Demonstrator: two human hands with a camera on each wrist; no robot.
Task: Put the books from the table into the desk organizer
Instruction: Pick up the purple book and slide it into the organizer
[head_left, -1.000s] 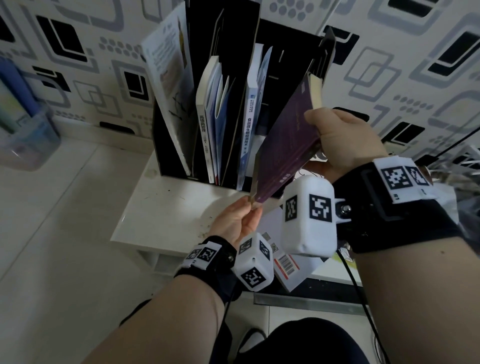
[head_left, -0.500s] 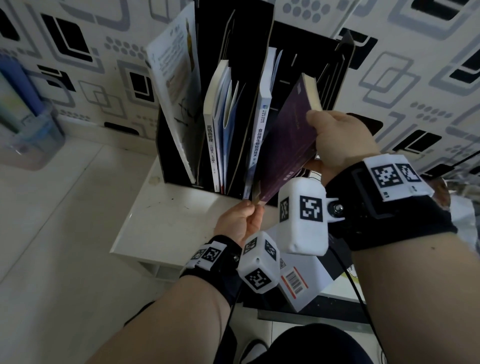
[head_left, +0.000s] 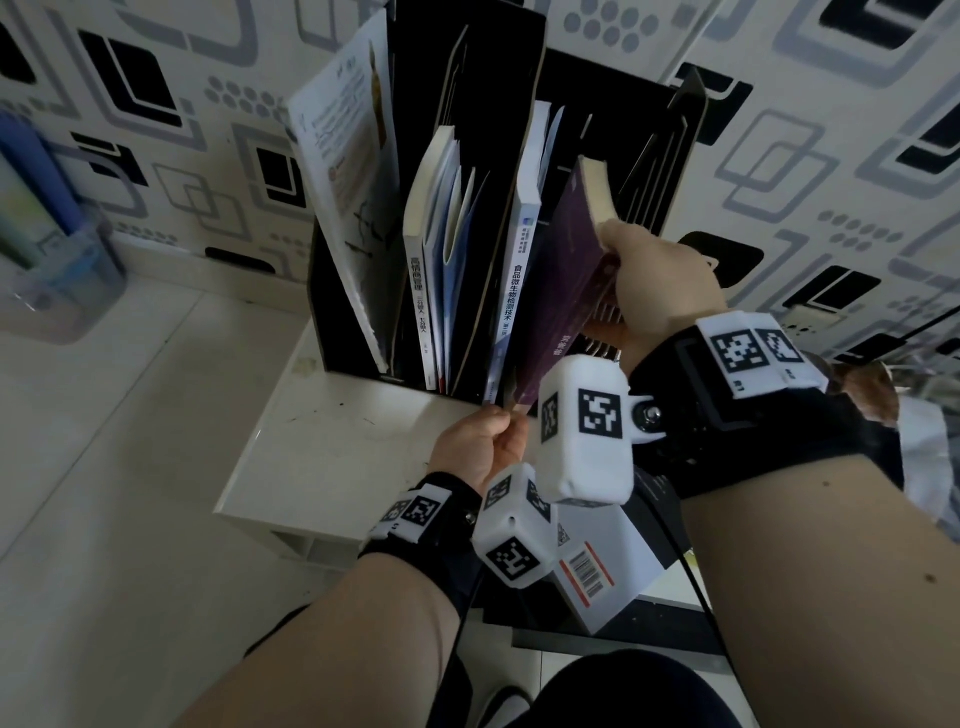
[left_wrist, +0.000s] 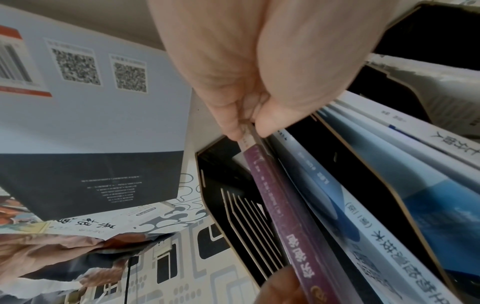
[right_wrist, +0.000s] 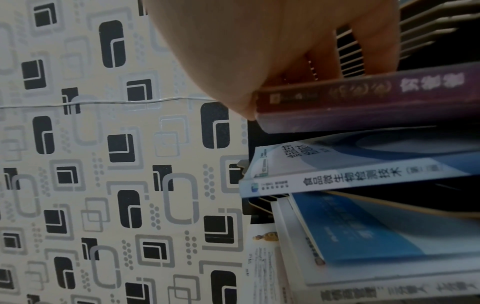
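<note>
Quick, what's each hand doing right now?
Left hand: pinches the lower corner of the purple book.
Right hand: grips the purple book's upper end.

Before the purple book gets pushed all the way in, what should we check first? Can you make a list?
1. Left hand pinches the purple book at its near bottom corner: ok.
2. Right hand holds its upper edge: ok.
3. Book inside the rightmost slot of the desk organizer: ok.
4. Book standing straight: not ok, it leans.
5. Bottom fully seated: cannot tell.
6. Blue-and-white book next to it stays put: ok.
</note>
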